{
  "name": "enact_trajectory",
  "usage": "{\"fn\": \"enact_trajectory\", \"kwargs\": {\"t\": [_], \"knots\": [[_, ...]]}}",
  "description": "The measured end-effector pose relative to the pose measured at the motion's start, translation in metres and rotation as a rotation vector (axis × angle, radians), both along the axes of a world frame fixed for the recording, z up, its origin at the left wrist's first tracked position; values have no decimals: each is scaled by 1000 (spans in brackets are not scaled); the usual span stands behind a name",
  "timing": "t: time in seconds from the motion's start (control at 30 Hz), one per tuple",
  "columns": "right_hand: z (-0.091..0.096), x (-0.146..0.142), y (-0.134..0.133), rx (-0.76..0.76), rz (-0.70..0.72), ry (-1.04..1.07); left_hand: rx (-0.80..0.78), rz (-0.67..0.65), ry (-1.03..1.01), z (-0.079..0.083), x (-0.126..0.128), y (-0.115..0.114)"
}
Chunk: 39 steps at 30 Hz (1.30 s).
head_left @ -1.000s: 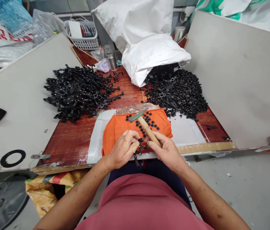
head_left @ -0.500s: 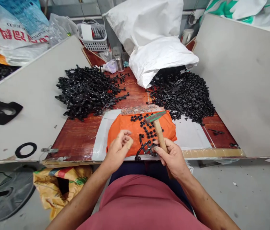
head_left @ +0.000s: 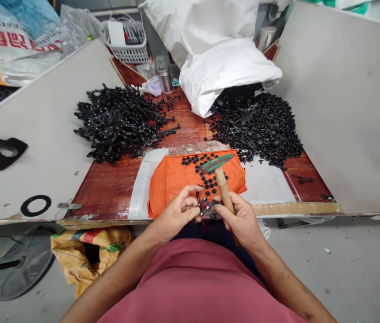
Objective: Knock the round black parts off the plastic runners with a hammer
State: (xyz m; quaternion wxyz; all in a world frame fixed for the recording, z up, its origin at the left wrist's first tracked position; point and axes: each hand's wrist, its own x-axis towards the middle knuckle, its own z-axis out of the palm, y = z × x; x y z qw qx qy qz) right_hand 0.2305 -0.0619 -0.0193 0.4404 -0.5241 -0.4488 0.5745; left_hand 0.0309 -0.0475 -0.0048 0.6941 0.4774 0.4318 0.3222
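My right hand grips the wooden handle of a small hammer, whose green-tinted metal head points left over an orange cloth. My left hand pinches the left end of a black linked plastic part at the cloth's near edge, between both hands. Several small black caps lie scattered on the cloth just beyond the part.
A heap of black linked strips lies far left on the wooden table; a heap of black caps spills from a white sack far right. Grey boards wall both sides. A basket and a metal flask stand at the back.
My left hand let go of the black part, pulled back, and now pinches it again on the cloth. The hammer swung from slanted to nearly upright.
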Motion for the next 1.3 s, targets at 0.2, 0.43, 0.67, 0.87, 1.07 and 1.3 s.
{"fn": "enact_trajectory", "kwargs": {"t": [0.2,0.43,0.67,0.87,1.07,1.3], "knots": [[-2,34,-10,21,-8,-77,139,-7,323,49,-47,42],[-25,96,-14,-73,-259,-112,733,839,1452,138,-173,173],[-40,106,-4,-81,-220,-62,1170,-121,1276,63,-30,226],[-44,106,-11,-120,-152,-87,1401,-217,1403,13,81,307],[-48,103,-15,-116,-195,-75,1411,-269,1188,10,102,351],[-48,101,-18,-92,-289,-106,976,155,587,59,96,319]]}}
